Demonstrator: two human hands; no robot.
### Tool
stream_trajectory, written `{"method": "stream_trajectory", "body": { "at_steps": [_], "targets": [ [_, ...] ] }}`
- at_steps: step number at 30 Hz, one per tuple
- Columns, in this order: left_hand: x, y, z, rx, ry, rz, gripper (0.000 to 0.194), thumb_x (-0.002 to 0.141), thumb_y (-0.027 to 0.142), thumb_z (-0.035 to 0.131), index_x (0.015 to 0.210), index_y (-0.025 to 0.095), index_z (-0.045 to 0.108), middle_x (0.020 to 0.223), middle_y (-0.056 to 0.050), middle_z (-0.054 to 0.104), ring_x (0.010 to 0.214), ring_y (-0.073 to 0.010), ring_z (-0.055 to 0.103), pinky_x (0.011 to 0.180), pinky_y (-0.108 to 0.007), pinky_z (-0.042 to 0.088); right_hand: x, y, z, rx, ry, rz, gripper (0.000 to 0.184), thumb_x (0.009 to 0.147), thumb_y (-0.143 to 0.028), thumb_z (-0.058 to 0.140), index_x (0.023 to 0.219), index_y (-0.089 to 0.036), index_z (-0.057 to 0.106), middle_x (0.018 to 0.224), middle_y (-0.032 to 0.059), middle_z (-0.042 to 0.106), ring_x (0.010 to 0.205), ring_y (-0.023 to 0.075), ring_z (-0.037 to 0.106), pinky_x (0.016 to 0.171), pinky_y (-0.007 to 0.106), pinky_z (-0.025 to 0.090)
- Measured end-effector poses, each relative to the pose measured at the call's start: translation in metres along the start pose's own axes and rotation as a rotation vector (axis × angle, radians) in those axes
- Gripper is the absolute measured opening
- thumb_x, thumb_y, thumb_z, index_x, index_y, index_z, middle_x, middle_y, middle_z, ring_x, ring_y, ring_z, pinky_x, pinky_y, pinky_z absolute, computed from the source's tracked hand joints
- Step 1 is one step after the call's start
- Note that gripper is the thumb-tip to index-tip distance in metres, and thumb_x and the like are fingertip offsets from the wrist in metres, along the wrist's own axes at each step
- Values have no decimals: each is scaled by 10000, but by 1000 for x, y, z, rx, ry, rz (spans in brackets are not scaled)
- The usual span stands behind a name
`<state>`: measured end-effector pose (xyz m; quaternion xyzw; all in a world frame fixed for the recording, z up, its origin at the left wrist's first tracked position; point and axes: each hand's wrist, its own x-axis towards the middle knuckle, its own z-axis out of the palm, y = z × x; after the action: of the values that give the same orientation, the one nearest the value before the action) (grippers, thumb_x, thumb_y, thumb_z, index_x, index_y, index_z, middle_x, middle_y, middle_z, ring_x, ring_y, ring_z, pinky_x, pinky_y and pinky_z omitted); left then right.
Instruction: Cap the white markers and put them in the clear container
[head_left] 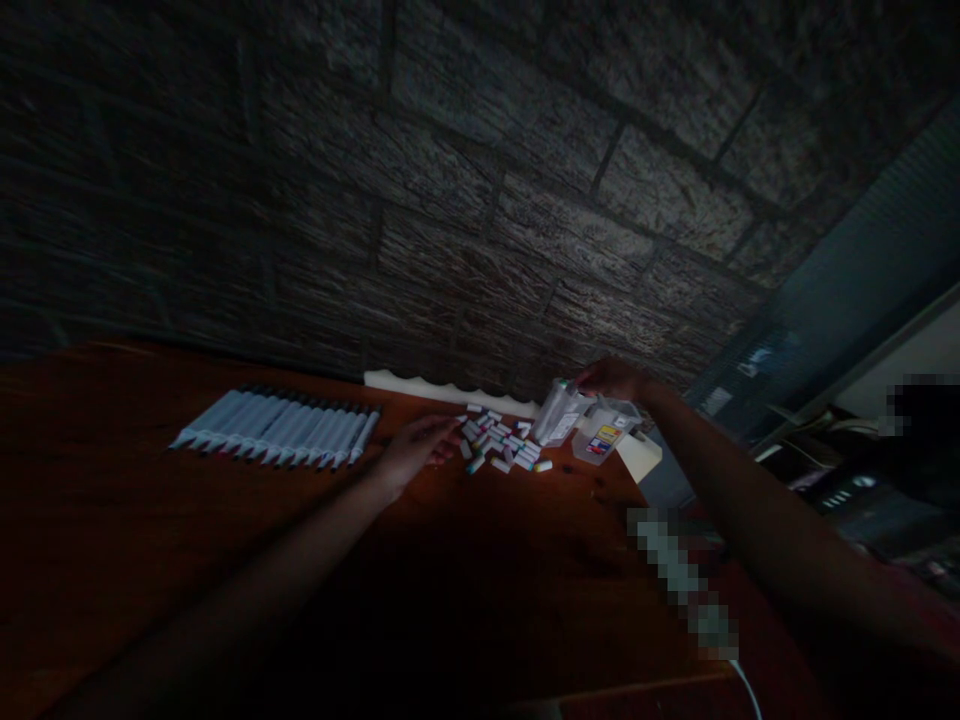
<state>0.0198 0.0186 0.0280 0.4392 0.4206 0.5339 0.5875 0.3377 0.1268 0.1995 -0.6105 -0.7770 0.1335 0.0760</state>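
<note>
My left hand (424, 450) is at the left side of a loose pile of small white marker caps (506, 440), some with coloured ends. Its fingers are bent, and a white cap (462, 419) shows at the fingertips. My right hand (611, 378) reaches over from the right, closed on the upper edge of a clear plastic case (559, 412), which stands tilted behind the pile. Beside it is a second clear plastic part (604, 432) with a yellow and red label. To the left, several white markers (277, 430) with dark ends lie side by side in a row.
A dark stone-block wall (465, 200) rises behind the wooden table (420, 600). Along its foot lies a white wavy-edged strip (442, 388). Pale paper (640, 455) sits at the table's right edge. A blurred-out object (682, 580) with a white cable lies at the lower right.
</note>
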Motion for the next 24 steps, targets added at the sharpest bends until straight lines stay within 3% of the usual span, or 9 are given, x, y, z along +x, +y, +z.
{"method": "stream_trajectory", "body": {
  "at_steps": [7,10,14,20,24],
  "targets": [
    [0,-1,-1,-3,0,7,341,747,418,685,982,171,681,825,-55,706,659,-130,603,638,-266,463,-4,-5,2,321,-15,-44,324,686,-281,760,981,-151,724,906,87,759,749,171,688,601,241,544],
    [0,-1,-1,-10,1,5,324,744,402,685,974,173,679,815,-51,702,649,-128,599,633,-263,461,-1,-3,3,144,73,3,240,745,-264,718,961,-158,725,839,72,764,711,171,696,601,243,545],
    [1,-1,-1,-8,-10,-3,329,733,407,693,961,171,673,814,-51,698,649,-128,597,624,-258,455,4,-2,4,-52,139,44,64,705,-182,732,768,-191,742,701,35,746,698,188,695,654,255,535],
    [1,-1,-2,6,-3,3,369,725,439,690,977,169,677,830,-58,702,667,-138,601,635,-266,453,8,-6,8,-217,176,45,101,653,-191,776,747,-220,751,780,33,759,841,230,705,788,285,528],
    [0,0,-1,1,5,-14,381,726,443,692,991,168,681,808,-43,699,658,-131,596,648,-265,457,7,-7,8,-228,150,41,80,665,-204,771,741,-201,749,775,31,755,805,219,707,746,269,533]
  ]
}}
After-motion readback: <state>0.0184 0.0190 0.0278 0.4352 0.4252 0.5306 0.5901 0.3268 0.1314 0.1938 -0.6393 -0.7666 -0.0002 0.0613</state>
